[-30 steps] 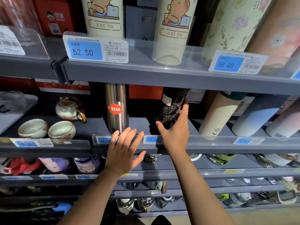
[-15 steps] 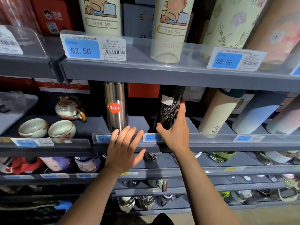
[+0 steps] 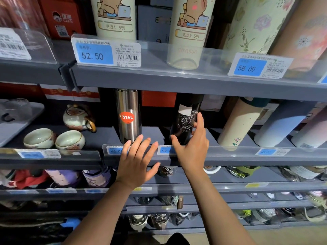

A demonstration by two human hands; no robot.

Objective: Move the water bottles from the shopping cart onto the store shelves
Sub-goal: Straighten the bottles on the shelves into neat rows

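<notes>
Little has shifted: the right hand [image 3: 192, 147] keeps its grip, thumb and fingers curled round the black speckled bottle [image 3: 184, 126], seemingly steadying it upright on the grey middle shelf [image 3: 230, 153]. Left of it, the left hand [image 3: 137, 161] hovers released, fingers spread, near the steel flask [image 3: 128, 115].

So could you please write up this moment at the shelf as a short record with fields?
setting: store shelf with price tags
right hand: around the base of the black bottle, thumb left, fingers right
black bottle: standing on the shelf, tilted slightly
left hand: open, fingers spread at the shelf edge, holding nothing
neighbour: steel bottle with a 316L sticker, upright to the left
</notes>
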